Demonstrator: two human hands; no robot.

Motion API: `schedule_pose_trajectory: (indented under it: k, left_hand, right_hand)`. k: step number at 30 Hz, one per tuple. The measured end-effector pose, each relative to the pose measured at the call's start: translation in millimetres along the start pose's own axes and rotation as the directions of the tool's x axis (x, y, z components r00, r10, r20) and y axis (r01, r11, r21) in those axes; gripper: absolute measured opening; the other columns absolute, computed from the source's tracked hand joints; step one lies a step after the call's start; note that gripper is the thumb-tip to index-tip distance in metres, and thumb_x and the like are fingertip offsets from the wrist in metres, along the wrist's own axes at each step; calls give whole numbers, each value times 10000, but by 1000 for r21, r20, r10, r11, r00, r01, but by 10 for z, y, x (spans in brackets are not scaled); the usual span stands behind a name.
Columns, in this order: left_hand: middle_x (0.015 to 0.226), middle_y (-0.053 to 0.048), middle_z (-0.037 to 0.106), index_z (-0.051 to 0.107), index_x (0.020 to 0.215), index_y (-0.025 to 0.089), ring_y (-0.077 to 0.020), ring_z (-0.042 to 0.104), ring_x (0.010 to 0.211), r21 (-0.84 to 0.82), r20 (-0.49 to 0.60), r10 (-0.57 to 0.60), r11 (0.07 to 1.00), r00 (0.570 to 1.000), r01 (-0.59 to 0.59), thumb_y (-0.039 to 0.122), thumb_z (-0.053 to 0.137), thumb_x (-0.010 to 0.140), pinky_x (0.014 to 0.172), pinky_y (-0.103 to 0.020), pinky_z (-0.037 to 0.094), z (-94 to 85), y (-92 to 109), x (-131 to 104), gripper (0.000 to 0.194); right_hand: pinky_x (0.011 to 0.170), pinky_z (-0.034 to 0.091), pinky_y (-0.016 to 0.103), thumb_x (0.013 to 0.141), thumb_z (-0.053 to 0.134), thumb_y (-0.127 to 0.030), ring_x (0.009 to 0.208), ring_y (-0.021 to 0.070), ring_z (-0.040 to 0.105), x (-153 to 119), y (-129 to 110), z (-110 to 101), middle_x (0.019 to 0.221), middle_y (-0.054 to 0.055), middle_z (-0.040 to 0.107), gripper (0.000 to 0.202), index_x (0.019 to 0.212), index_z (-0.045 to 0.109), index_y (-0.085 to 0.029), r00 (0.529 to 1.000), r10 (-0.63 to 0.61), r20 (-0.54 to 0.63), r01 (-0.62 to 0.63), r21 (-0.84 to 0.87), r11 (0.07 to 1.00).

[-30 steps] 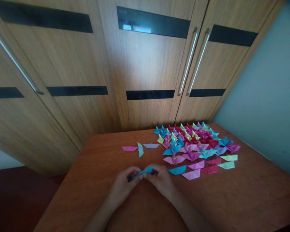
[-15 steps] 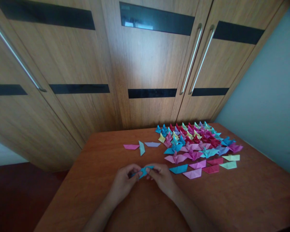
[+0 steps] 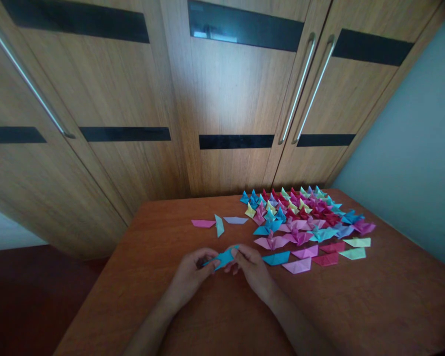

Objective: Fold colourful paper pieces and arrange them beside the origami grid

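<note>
Between my two hands is a blue piece of folded paper (image 3: 225, 258), held just above the table. My left hand (image 3: 193, 269) pinches its left end between thumb and fingers. The right end is gripped by my right hand (image 3: 250, 267), its thumb pressed on top near the upper corner. Parts of the paper are hidden behind the fingers. Close by my right hand lies another blue folded paper piece (image 3: 276, 258), with a pale pink one (image 3: 297, 266) beside it.
Rows of colourful origami figures (image 3: 292, 212) stand at the back right of the brown table (image 3: 133, 277). Flat folded pieces, pink (image 3: 203, 223), pale green (image 3: 219, 226) and lavender (image 3: 236, 220), lie beyond my hands. A wooden wardrobe (image 3: 230, 99) rises behind; a wall (image 3: 408, 163) is at right.
My right thumb and fingers have shifted slightly along the blue paper, so more of its surface shows. The view has moved a little; the pieces on the table stay put.
</note>
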State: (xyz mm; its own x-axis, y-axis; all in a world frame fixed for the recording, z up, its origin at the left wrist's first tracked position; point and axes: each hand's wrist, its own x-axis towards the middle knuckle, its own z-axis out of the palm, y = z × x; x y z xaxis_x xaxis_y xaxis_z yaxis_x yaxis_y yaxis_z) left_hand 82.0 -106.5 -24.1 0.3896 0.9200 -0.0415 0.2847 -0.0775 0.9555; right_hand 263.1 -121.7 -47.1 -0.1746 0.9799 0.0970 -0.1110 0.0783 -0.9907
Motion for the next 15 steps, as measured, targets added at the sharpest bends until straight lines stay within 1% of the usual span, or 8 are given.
schedule_pose_trajectory:
  k: [3,5,9,13,15]
  left_hand:
    - [828,-24,695,668,878,188,-168,603,759,-70,60,20,997,998,-16,322,618,780,707,-261,451,-17,-7,-1,173]
    - [865,-31,704,674,883,189,-178,614,798,-86,63,23,996,998,-17,323,631,772,734,-270,457,-33,-6,-6,179]
    - [858,-31,707,684,838,186,-187,618,806,-46,-4,-4,999,1000,4,308,650,747,735,-271,460,-64,-3,-7,156]
    - [772,-20,688,674,782,173,-172,605,730,-43,-41,-54,998,998,53,320,660,729,670,-255,453,-84,15,-1,157]
    - [724,-12,672,664,742,167,-165,593,694,-63,-72,-85,995,994,80,341,673,709,638,-247,444,-87,40,-6,177]
  right_hand:
    - [530,429,224,863,477,-514,584,128,592,5,-16,-17,641,15,635,397,794,658,-168,1000,-2,-25,3,7,1000]
    - [530,418,220,848,509,-504,594,128,580,5,-28,-29,631,11,626,378,760,660,-169,998,-7,-56,8,6,1000]
    - [533,392,213,834,554,-461,607,121,554,-5,-49,-34,637,11,617,335,722,661,-164,996,18,-88,-15,38,999]
    - [534,370,210,830,566,-451,593,110,523,-10,-42,-28,640,13,611,329,706,648,-157,992,61,-108,-49,111,993]
    - [532,361,211,802,601,-460,581,106,509,-8,-36,-29,641,11,606,319,709,646,-158,987,87,-132,-70,126,990]
